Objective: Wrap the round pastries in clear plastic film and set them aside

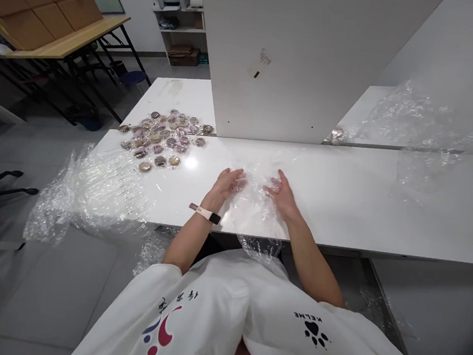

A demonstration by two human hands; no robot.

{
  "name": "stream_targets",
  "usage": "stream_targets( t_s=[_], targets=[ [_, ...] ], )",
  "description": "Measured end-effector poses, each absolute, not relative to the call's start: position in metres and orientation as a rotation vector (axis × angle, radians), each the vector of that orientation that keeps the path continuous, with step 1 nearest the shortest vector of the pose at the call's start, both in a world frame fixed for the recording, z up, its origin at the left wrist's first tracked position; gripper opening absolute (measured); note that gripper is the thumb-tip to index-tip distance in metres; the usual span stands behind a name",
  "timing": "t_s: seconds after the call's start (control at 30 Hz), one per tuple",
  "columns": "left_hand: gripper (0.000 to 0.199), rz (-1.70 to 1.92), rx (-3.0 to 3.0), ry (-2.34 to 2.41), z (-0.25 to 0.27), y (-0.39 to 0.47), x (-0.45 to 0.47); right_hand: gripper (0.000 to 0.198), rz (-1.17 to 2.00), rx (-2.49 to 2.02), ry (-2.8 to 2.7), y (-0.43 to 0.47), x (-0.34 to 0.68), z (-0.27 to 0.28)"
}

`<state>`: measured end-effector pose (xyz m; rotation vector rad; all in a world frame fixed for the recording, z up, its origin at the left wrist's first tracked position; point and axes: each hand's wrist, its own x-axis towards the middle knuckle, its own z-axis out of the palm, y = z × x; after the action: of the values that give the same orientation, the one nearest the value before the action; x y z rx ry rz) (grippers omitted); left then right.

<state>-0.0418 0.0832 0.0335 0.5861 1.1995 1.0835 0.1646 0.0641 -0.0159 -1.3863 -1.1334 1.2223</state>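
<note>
A clear, crinkled plastic bag [254, 204] stretches between my two hands over the white table, its lower end hanging past the front edge towards my lap. My left hand [224, 186], with a pale wristband on the wrist, grips the bag's left side. On the opposite side, my right hand [282, 195] holds the plastic with bent fingers, the index finger or thumb pointing up. Fingertips of both hands show partly through the film. To the left lies a spread of small round, individually wrapped pieces [160, 161], brown, pinkish and tan; I cannot tell what they are.
A stack of clear plastic bags [103, 188] drapes over the table's left front corner. More loose clear plastic [418, 127] lies at the right, near one wrapped round piece [337, 134]. An upright white panel [304, 67] stands behind the white table [350, 204].
</note>
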Motion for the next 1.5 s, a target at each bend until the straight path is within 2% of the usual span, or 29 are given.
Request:
stream_targets(
  t_s=[0.1, 0.17, 0.23, 0.43, 0.6, 0.67, 0.73, 0.8, 0.9, 0.97, 1.03, 1.17, 1.23, 1.37, 1.43, 1.5],
  targets=[
    [0.061, 1.019, 0.7, 1.23, 0.042, 0.081, -0.041, 0.066, 1.3, -1.254, -1.161, 0.068, 0.156, 0.005],
    [0.053, 1.089, 0.831, 1.271, 0.051, 0.074, -0.055, 0.046, 1.207, -1.217, -1.082, 0.066, 0.171, 0.018],
    [0.048, 1.142, 0.964, 1.261, 0.062, 0.065, -0.073, 0.036, 1.107, -1.158, -0.969, 0.062, 0.192, 0.031],
    [0.024, 1.209, 1.177, 1.208, 0.113, 0.039, -0.097, 0.031, 0.951, -1.024, -0.864, 0.04, 0.228, 0.087],
    [0.014, 1.352, 1.191, 1.304, 0.138, 0.04, -0.127, 0.009, 0.45, -1.015, -0.975, 0.014, 0.246, 0.151],
    [0.013, 1.297, 1.279, 1.472, 0.129, 0.047, -0.145, 0.01, 0.249, -1.071, -1.042, 0.014, 0.25, 0.158],
    [0.013, 1.146, 1.398, 1.765, 0.113, 0.055, -0.163, 0.012, 0.217, -1.138, -1.125, 0.021, 0.245, 0.143],
    [0.018, 0.9, 1.5, 2.123, 0.093, 0.059, -0.175, 0.021, 0.381, -1.228, -1.315, 0.03, 0.23, 0.108],
    [0.042, 0.616, 1.695, 2.441, 0.068, 0.057, -0.181, 0.039, 0.572, -1.327, -1.808, 0.037, 0.201, 0.038],
    [0.056, 0.575, 1.887, 2.425, 0.055, 0.05, -0.175, 0.046, 0.506, -1.38, -2.121, 0.037, 0.19, -0.003],
    [0.06, 0.44, 2.045, 2.268, 0.041, 0.04, -0.165, 0.05, 0.411, -1.448, -2.324, 0.038, 0.196, -0.029],
    [0.064, 0.014, 2.151, 1.895, 0.02, 0.027, -0.149, 0.054, 0.23, -1.72, -2.357, 0.055, 0.25, -0.046],
    [0.06, 0.042, 2.082, 1.895, 0.018, 0.034, -0.153, 0.055, 0.159, -1.877, -2.257, 0.07, 0.281, -0.045],
    [0.061, 0.526, 1.861, 2.302, 0.022, 0.084, -0.185, 0.052, 0.097, -2.017, -2.056, 0.091, 0.31, -0.049],
    [0.072, 0.681, 1.798, 2.442, 0.018, 0.116, -0.203, 0.051, 0.051, -2.011, -1.969, 0.094, 0.307, -0.054],
    [0.083, 0.671, 1.776, 2.423, 0.008, 0.142, -0.213, 0.051, 0.003, -1.978, -1.926, 0.095, 0.301, -0.059]
  ],
)
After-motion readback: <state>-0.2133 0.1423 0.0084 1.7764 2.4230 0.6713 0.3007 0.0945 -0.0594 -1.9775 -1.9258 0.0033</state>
